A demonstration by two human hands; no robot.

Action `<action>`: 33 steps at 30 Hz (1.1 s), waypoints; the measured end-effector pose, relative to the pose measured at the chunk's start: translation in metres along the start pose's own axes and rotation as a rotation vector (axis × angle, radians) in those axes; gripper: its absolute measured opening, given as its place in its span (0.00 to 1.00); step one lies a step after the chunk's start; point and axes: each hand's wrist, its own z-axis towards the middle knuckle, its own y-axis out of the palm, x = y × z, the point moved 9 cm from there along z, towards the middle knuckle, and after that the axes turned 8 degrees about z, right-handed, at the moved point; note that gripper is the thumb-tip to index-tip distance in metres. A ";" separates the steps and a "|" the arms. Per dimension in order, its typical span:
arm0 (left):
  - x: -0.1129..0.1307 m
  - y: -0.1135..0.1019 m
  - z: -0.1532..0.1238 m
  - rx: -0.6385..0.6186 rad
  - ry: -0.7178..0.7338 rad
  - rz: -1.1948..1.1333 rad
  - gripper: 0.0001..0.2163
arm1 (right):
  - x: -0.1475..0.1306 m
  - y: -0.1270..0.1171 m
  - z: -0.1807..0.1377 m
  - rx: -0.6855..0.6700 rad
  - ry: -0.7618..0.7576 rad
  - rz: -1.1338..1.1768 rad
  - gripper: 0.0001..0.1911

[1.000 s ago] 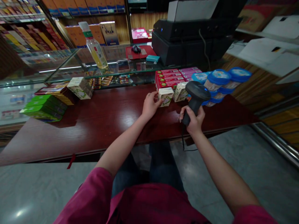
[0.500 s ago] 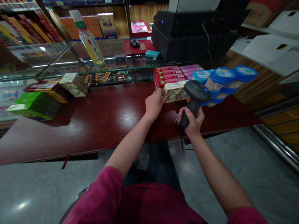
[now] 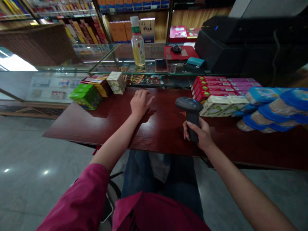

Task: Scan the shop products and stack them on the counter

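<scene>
My right hand [image 3: 201, 134] grips the handle of a black barcode scanner [image 3: 190, 110], held upright just above the dark red wooden table [image 3: 163, 128]. My left hand [image 3: 140, 102] hovers over the table's middle with fingers stretched out, holding nothing. It is nearest a stack of small white boxes with green print [image 3: 116, 82] at the back left. Two more white boxes [image 3: 223, 105] lie flat to the right of the scanner, against red boxes [image 3: 205, 86] and pink boxes [image 3: 243, 84].
Green boxes [image 3: 85, 94] and yellow-striped boxes [image 3: 97, 82] are stacked at the table's left end. Blue-lidded tubs [image 3: 271, 110] lie at the right. Behind runs a glass counter [image 3: 125, 61] with a bottle [image 3: 138, 43], a mouse [image 3: 176, 48] and a black machine [image 3: 240, 45].
My left hand let go of the white box beside the red boxes and swung left across the table, now open. The view turned left. The scanner stays in my right hand.
</scene>
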 end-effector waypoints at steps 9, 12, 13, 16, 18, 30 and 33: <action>-0.137 -0.069 0.015 0.349 -0.275 -0.063 0.41 | 0.038 0.101 0.070 -0.169 0.036 0.042 0.23; -0.158 -0.054 0.024 0.339 -0.322 -0.107 0.47 | 0.047 0.112 0.079 -0.207 0.058 0.019 0.23; -0.167 -0.048 0.027 0.327 -0.345 -0.128 0.48 | 0.049 0.114 0.080 -0.215 0.072 0.014 0.24; -0.192 -0.032 0.035 0.272 -0.437 -0.198 0.49 | 0.054 0.112 0.080 -0.211 0.113 0.016 0.23; -0.204 -0.027 0.037 0.257 -0.503 -0.221 0.48 | 0.055 0.110 0.079 -0.201 0.133 0.022 0.22; -0.174 -0.010 0.030 0.187 -0.365 -0.232 0.36 | 0.051 0.105 0.079 -0.151 0.150 0.093 0.24; -0.151 0.014 0.024 0.127 -0.273 -0.320 0.38 | 0.047 0.099 0.080 -0.111 0.120 0.100 0.24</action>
